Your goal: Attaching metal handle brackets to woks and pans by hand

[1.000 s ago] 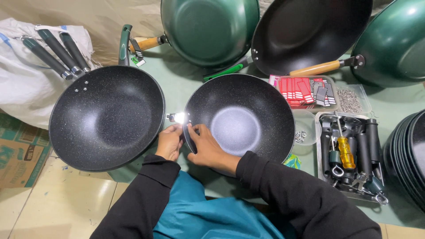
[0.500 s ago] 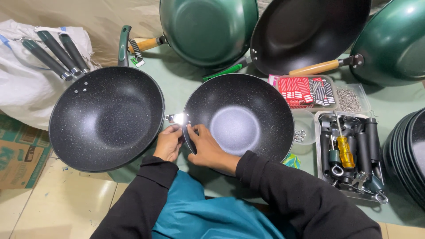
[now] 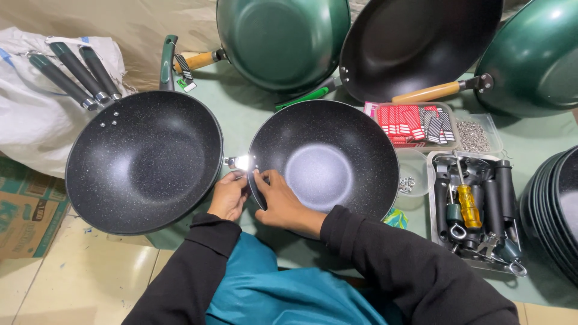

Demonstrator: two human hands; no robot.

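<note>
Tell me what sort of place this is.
Probably a cookware assembly bench: many unfinished pans, like the black pan both hands work on, a sack of loose handles, and a tray of tools with a screwdriver.

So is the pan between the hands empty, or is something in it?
Empty: the pan shows only its bare speckled inside. The left hand and right hand grip its rim.

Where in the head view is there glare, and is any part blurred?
Head view: strong glare on the small metal bracket between the left hand and right hand; a soft sheen inside the middle wok; the picture is sharp, edges slightly curved.
</note>
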